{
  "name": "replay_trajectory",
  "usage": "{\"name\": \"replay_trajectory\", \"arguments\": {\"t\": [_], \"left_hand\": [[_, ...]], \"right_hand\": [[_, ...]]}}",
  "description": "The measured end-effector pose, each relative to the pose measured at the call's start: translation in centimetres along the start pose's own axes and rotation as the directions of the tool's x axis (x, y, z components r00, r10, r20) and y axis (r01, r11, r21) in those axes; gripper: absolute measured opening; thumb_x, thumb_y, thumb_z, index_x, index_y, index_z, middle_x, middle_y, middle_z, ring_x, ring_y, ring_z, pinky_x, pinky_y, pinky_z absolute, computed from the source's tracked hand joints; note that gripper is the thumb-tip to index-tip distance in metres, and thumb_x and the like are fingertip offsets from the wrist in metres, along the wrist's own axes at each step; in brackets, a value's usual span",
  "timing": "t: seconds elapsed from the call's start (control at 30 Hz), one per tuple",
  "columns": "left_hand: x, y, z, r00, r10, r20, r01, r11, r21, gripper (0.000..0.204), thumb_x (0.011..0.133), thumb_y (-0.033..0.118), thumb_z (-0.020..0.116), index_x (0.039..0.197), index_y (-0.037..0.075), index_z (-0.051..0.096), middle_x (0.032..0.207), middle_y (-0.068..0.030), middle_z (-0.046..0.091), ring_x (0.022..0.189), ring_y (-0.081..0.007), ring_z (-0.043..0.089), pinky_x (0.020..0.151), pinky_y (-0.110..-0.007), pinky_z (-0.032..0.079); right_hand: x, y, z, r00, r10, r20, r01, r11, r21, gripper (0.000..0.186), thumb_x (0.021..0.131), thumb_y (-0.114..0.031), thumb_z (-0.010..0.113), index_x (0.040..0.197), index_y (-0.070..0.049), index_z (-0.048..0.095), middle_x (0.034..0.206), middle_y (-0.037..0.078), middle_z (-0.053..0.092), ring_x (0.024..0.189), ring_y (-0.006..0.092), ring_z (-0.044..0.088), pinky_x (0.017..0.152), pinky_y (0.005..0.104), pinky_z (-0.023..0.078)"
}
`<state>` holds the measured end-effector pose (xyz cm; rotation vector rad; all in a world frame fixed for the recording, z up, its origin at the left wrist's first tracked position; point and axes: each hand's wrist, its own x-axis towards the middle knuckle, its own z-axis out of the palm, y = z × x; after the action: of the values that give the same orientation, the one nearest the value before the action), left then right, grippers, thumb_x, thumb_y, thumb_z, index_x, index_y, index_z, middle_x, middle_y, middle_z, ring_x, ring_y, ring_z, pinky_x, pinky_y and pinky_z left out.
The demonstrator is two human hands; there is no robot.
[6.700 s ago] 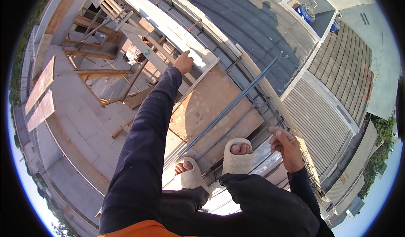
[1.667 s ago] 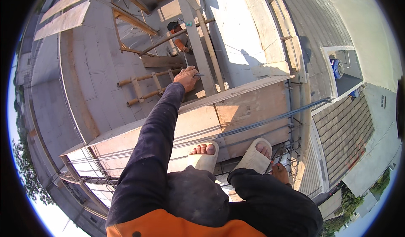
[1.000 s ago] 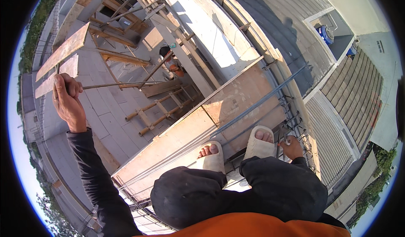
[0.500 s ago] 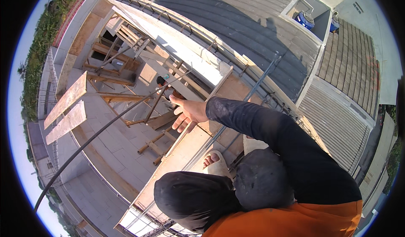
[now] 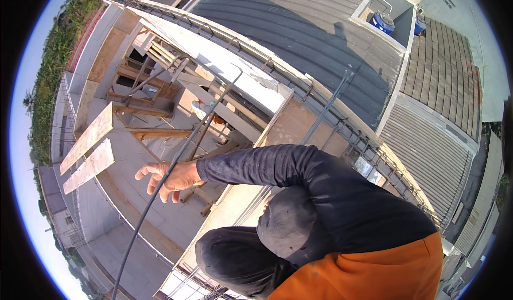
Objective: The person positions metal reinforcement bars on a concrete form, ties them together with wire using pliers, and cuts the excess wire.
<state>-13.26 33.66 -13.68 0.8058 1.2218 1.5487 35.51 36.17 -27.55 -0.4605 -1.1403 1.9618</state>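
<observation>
My right arm, in a dark sleeve, reaches left across my knees. Its hand [image 5: 180,176] is out over the lower floor with the fingers spread and stretched left. A long dark metal rod [image 5: 147,210] crosses in front of this hand, and whether the two touch I cannot tell. Bent at its upper end, the rod slants down to the lower edge, where its other end is out of the picture. My left hand is out of view. A person [image 5: 202,109] is partly visible below, among timber supports.
I am perched on a narrow board ledge [image 5: 231,206] above a drop. Steel reinforcement [image 5: 368,139] runs along the right side. Two loose planks [image 5: 88,139] stick out at left. Beyond lie a corrugated roof [image 5: 299,22] and a blue tank [image 5: 382,22].
My right hand has moved left and slightly down, to the rod. The rod now stands steeper, its lower part swung rightward. The person below has shifted.
</observation>
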Motion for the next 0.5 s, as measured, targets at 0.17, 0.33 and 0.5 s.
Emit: {"name": "replay_trajectory", "arguments": {"t": [0.17,0.33,0.5], "left_hand": [[5.6,-6.1,0.0,0.973,-0.221,0.062,0.220,0.975,0.016,0.018,0.113,0.013,0.040,0.107,-0.001,0.050,0.079,-0.0037,0.038,0.067,-0.0136,0.037,0.069,-0.029,0.041],[12.7,-11.8,4.6,0.897,-0.378,0.230,0.375,0.925,0.056,0.018,0.113,0.012,0.039,0.109,-0.002,0.050,0.080,-0.0045,0.038,0.068,-0.0143,0.038,0.069,-0.029,0.041],[22.5,-26.2,14.8,0.628,-0.567,0.533,0.587,0.795,0.154,0.018,0.113,0.011,0.039,0.112,-0.003,0.049,0.081,-0.0052,0.037,0.068,-0.0150,0.038,0.070,-0.029,0.042]], "right_hand": [[-7.7,-8.5,1.1,0.954,-0.223,0.201,0.207,0.973,0.097,0.053,0.089,-0.015,0.078,0.136,0.000,0.057,0.107,0.014,0.069,0.089,0.0193,0.071,0.066,0.0292,0.062],[-25.7,-11.6,0.9,0.889,-0.375,-0.265,0.382,0.924,-0.025,0.036,0.098,-0.034,0.074,0.108,0.000,0.071,0.091,0.012,0.073,0.079,0.0164,0.072,0.063,0.0281,0.060],[-40.3,-6.5,4.9,0.182,-0.246,-0.952,0.378,0.911,-0.163,0.030,0.107,-0.036,0.061,0.107,-0.005,0.061,0.084,0.009,0.070,0.069,0.0139,0.069,0.057,0.0279,0.057]]}}
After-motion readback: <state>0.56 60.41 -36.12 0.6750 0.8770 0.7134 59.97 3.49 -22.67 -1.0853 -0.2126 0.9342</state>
